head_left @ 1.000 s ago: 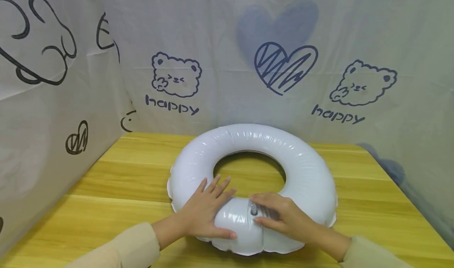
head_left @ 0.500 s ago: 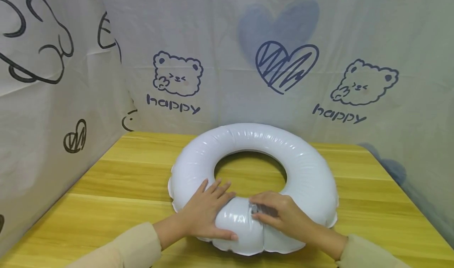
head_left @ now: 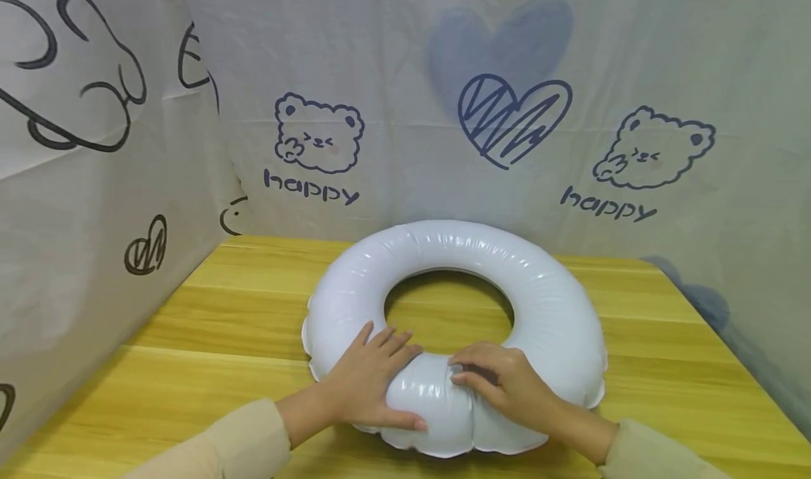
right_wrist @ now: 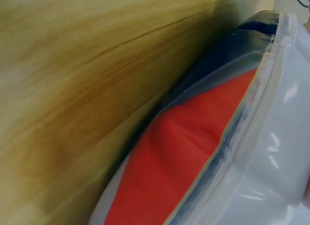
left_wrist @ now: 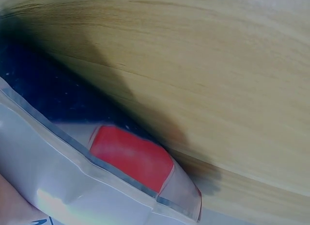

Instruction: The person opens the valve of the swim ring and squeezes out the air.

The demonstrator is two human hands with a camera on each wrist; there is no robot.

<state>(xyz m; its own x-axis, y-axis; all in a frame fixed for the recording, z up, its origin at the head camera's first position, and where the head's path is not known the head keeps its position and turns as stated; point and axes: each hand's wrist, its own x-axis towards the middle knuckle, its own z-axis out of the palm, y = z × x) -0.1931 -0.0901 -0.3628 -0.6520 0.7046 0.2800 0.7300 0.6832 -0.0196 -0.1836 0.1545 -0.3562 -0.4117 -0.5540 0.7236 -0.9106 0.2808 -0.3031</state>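
An inflated white swim ring (head_left: 551, 303) lies flat on the wooden table. My left hand (head_left: 370, 380) rests on its near left part with the fingers spread towards the hole and the thumb along the front. At the near side, the thumb and index finger of my right hand (head_left: 510, 384) pinch the small clear air valve (head_left: 456, 371), which they partly cover. Both wrist views show the ring's lower side in dark blue with a red patch (left_wrist: 133, 157), below a clear wavy seam (right_wrist: 242, 128).
The yellow wood-grain table (head_left: 209, 324) extends on both sides of the ring. White curtains (head_left: 405, 155) printed with hearts, bears and the word "happy" hang close behind it, and another stands along the left edge.
My right thumb and index finger have closed in on the valve, which now shows less between them. My left hand stays in place on the ring.
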